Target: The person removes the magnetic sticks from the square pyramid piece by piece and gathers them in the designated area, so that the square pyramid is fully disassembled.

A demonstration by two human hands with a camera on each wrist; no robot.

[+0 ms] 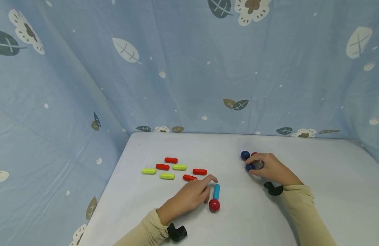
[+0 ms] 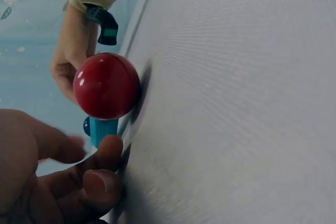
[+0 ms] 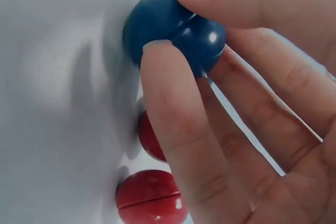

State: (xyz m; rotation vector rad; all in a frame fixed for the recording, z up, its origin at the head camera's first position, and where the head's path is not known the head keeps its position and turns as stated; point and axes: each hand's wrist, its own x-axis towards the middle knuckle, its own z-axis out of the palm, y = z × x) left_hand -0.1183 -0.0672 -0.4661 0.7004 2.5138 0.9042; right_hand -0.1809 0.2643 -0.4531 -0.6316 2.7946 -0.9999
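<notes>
My right hand (image 1: 273,168) pinches a blue ball (image 1: 249,167) between thumb and index finger, low over the table. Just beyond it lie a second blue ball (image 1: 245,155) and a red ball (image 1: 254,154), the latter partly covered by the hand. In the right wrist view, blue (image 3: 157,17) shows between the fingertips, with a red ball (image 3: 151,198) below. Beside a short blue stick (image 1: 216,192), my left hand (image 1: 192,195) has loosely bent fingers with nothing between them, its index fingertip close to the stick's far end. A larger-looking red ball (image 1: 214,205) sits at the stick's near end.
Several short sticks lie left of centre, among them a red stick (image 1: 199,172) and a yellow-green stick (image 1: 167,176). One red stick (image 1: 189,177) is just beyond the left hand. The white table (image 1: 337,177) ends at a blue patterned curtain (image 1: 189,85).
</notes>
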